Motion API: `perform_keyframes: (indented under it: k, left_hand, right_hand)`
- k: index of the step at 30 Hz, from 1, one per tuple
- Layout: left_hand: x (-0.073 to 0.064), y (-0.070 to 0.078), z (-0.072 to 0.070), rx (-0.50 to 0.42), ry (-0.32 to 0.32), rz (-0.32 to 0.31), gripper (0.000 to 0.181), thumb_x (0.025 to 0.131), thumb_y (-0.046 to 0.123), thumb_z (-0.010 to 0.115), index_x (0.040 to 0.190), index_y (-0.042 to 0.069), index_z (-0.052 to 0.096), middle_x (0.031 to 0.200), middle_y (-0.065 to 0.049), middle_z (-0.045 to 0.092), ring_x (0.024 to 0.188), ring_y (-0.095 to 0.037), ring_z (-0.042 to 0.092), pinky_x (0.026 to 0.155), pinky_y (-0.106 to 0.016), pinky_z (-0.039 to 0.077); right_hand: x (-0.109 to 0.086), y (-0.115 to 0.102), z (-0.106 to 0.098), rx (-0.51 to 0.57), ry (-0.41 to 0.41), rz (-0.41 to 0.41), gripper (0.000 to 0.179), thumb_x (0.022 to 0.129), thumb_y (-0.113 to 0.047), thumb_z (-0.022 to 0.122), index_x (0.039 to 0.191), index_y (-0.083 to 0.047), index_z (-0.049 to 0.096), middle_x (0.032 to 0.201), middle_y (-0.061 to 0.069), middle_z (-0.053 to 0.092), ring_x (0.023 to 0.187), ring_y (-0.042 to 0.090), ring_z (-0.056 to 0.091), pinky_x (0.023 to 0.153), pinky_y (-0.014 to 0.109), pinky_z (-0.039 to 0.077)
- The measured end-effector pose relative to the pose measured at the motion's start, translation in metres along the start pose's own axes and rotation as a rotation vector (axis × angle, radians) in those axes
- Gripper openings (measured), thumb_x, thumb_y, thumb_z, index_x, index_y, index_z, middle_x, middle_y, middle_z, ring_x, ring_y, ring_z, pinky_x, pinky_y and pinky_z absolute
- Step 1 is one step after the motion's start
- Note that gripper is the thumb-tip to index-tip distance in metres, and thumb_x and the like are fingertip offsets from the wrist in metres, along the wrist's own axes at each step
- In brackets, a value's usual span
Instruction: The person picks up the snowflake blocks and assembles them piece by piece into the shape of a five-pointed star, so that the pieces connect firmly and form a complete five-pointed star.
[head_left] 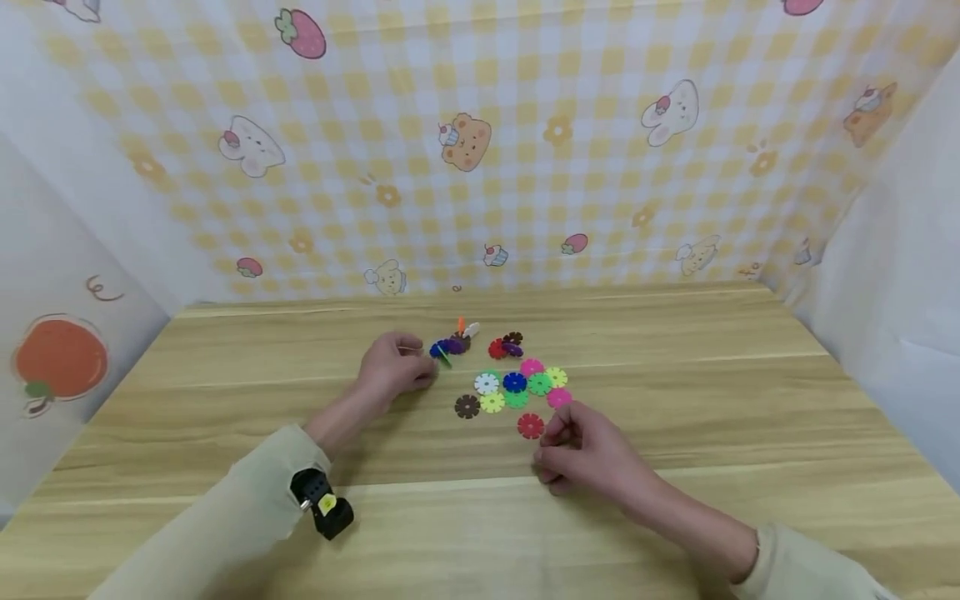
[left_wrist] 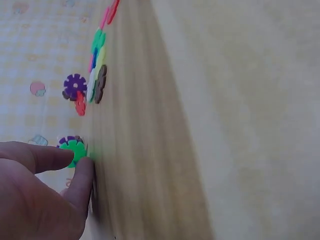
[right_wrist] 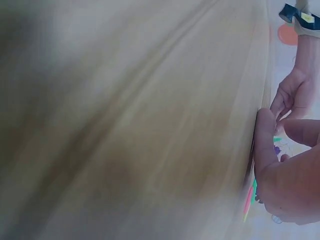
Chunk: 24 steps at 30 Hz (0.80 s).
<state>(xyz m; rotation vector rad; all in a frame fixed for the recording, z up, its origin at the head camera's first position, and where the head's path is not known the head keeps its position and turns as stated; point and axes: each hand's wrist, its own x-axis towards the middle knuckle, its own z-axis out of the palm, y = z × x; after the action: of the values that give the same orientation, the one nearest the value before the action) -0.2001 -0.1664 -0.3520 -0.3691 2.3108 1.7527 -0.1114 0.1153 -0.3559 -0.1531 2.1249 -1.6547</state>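
My left hand (head_left: 393, 367) rests on the table just left of a small joined cluster of notched plastic discs. In the left wrist view its thumb and finger stand apart, and the fingertips overlap the edge of an upright green disc (left_wrist: 75, 150). Blue (head_left: 438, 349), purple and brown discs, plus an orange disc (head_left: 462, 324) and a white disc (head_left: 472, 330) on edge, make up that cluster. My right hand (head_left: 588, 450) lies near the table surface with loosely bent fingers, nothing visible between them. Beside its fingertips lies a flat red disc (head_left: 530, 426).
Between the hands several loose discs lie flat, some overlapping, among them a brown disc (head_left: 467, 407), a white disc (head_left: 487, 383) and a dark blue disc (head_left: 514, 382). Behind them sits another joined group with a red disc (head_left: 497, 348). A checked cloth (head_left: 525, 183) hangs along the table's back edge.
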Motion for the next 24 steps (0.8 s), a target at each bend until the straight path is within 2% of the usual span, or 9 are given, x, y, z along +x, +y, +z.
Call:
perform_keyframes:
  k: [4,7,10,14,19,24]
  left_hand:
    - [-0.018,-0.006,0.006,0.186,0.007,0.089,0.043,0.083,-0.002,0.076,0.122,-0.005,0.058,0.117,-0.018,0.061,0.100,-0.027,0.064,0.087,-0.034,0.059]
    - [-0.032,-0.013,0.015,0.294,-0.021,0.165,0.037,0.081,0.004,0.080,0.114,0.001,0.063,0.111,-0.013,0.067,0.101,-0.025,0.064,0.090,-0.038,0.057]
    - [-0.041,-0.017,0.026,0.371,-0.057,0.235,0.040,0.079,0.010,0.084,0.114,0.006,0.064,0.112,-0.007,0.068,0.105,-0.023,0.063,0.096,-0.042,0.055]
    - [-0.043,-0.020,0.035,0.493,-0.066,0.323,0.047,0.077,0.015,0.087,0.117,0.009,0.063,0.112,-0.002,0.067,0.102,-0.020,0.061,0.095,-0.044,0.052]
    - [-0.044,-0.021,0.036,0.526,-0.049,0.336,0.047,0.078,0.015,0.086,0.118,0.010,0.062,0.110,0.000,0.067,0.101,-0.020,0.062,0.093,-0.045,0.052]
    - [-0.043,-0.021,0.035,0.518,-0.054,0.309,0.046,0.079,0.015,0.086,0.118,0.011,0.061,0.106,0.000,0.069,0.099,-0.020,0.064,0.092,-0.045,0.052]
  right_hand:
    - [-0.001,-0.001,0.001,0.024,0.030,0.034,0.033,0.092,-0.005,0.072,0.113,0.004,0.048,0.104,0.017,0.062,0.077,0.023,0.068,0.070,0.039,0.063]
    - [0.002,-0.002,0.002,0.039,0.072,0.061,0.036,0.090,-0.003,0.072,0.115,0.003,0.046,0.109,0.017,0.059,0.075,0.023,0.066,0.065,0.036,0.061]
    - [0.005,-0.005,0.003,0.041,0.107,0.076,0.038,0.089,0.000,0.072,0.117,0.001,0.046,0.113,0.019,0.056,0.073,0.024,0.065,0.062,0.036,0.061]
    - [0.008,-0.006,0.006,0.010,0.136,0.078,0.042,0.088,0.001,0.073,0.120,0.000,0.046,0.116,0.019,0.056,0.073,0.024,0.068,0.063,0.039,0.062]
    - [0.011,-0.004,0.008,-0.041,0.155,0.051,0.048,0.086,0.001,0.076,0.124,-0.001,0.046,0.123,0.019,0.054,0.071,0.021,0.069,0.060,0.040,0.062]
    - [0.015,-0.001,0.009,-0.046,0.160,0.033,0.052,0.084,0.004,0.076,0.126,-0.002,0.045,0.127,0.020,0.052,0.067,0.021,0.068,0.057,0.041,0.062]
